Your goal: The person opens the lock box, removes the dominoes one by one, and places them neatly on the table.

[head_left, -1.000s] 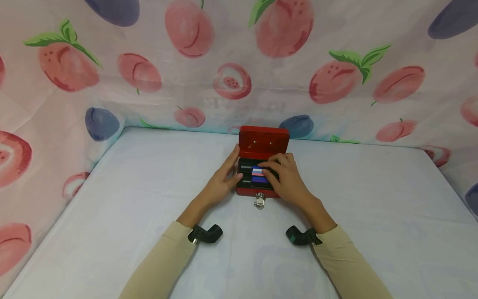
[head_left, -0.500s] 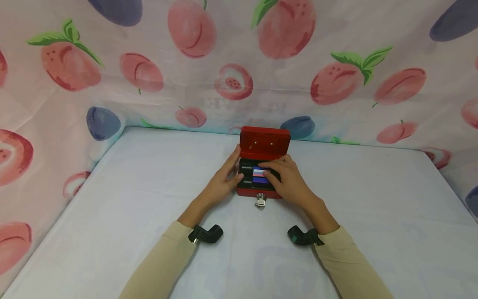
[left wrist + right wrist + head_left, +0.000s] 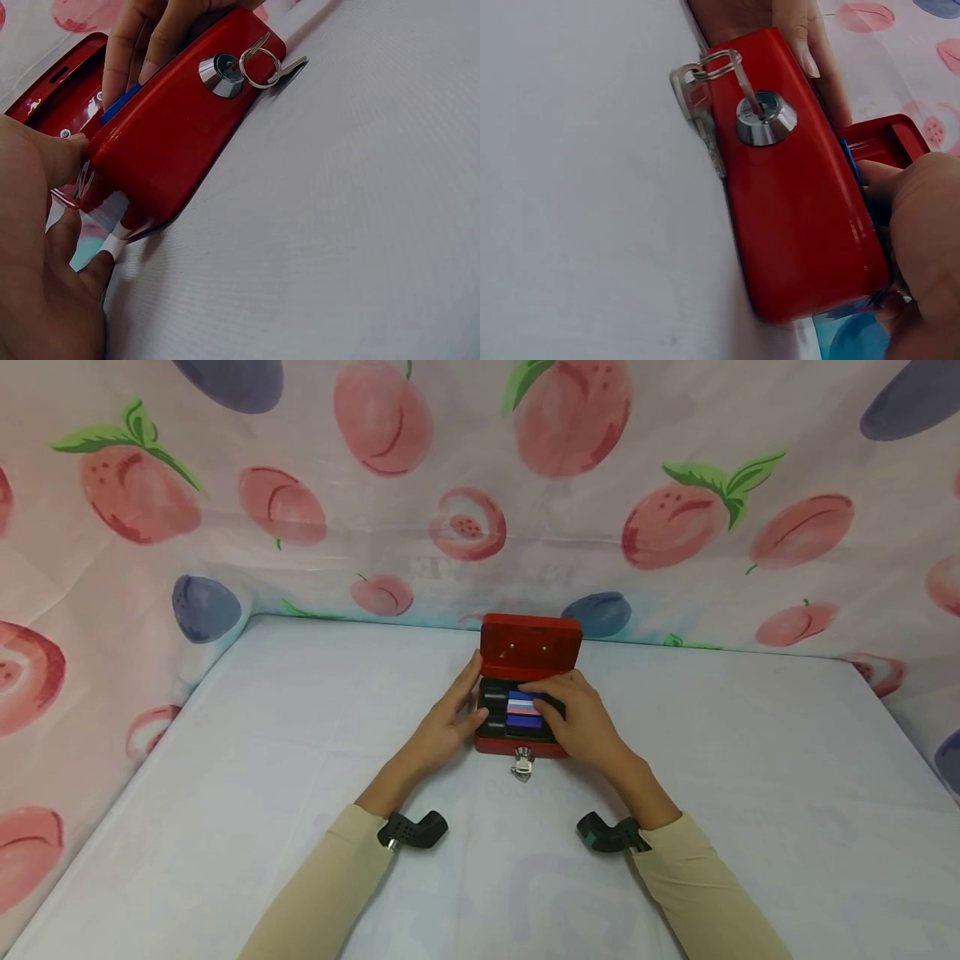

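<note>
A red metal cash box point(image 3: 517, 746) stands with its lid point(image 3: 531, 643) raised at the back. Inside is a black tray point(image 3: 492, 727) with compartments. Its middle holds a small blue, white and pink striped block point(image 3: 523, 706), whose kind I cannot make out. My left hand point(image 3: 442, 731) grips the box's left side, thumb on the rim, fingers along the outer wall. My right hand point(image 3: 581, 718) reaches over the right side into the tray, index finger and thumb bent around the striped block. Its other fingers hide the tray's right part.
Keys on a ring point(image 3: 697, 112) hang from the front lock point(image 3: 765, 118). A white cloth point(image 3: 480, 877) covers the table. Behind rises a fruit-patterned curtain point(image 3: 555, 543), close to the lid. Black wrist cameras point(image 3: 412, 829) sit on both forearms.
My right thumb and fingers have shifted slightly to the right over the striped block, showing a little more of it. The left hand and the box stay in place.
</note>
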The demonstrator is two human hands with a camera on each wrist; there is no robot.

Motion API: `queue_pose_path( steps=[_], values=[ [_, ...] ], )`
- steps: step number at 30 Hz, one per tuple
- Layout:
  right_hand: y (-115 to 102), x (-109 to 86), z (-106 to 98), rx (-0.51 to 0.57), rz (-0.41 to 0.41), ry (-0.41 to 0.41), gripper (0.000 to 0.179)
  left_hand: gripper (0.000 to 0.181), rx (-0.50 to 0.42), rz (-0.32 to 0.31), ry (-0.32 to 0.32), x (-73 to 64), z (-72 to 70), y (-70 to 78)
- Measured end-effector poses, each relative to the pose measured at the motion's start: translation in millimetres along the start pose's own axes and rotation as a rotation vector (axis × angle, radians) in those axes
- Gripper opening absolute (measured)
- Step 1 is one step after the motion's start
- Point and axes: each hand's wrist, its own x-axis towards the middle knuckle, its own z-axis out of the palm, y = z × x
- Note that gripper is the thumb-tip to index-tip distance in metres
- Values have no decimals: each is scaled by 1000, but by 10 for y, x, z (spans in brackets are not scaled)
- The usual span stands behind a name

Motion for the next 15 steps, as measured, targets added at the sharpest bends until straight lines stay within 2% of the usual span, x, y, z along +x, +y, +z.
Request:
queue_pose_path(
  steps=[3,9,10,13,15],
  values=[
    [13,-1,12,-2,-25,25,26,72,-1,7,6,18,11,-97],
    [33,-8,34,-18,-83,63,26,72,-12,20,4,19,9,-119],
    [36,-7,37,-21,-93,67,26,71,-8,29,5,16,9,-115],
    [36,-5,44,-29,-119,77,26,70,-9,19,-2,-7,-9,48],
    [34,-2,45,-33,-126,82,26,70,-11,16,-4,-3,-11,47]
  ],
)
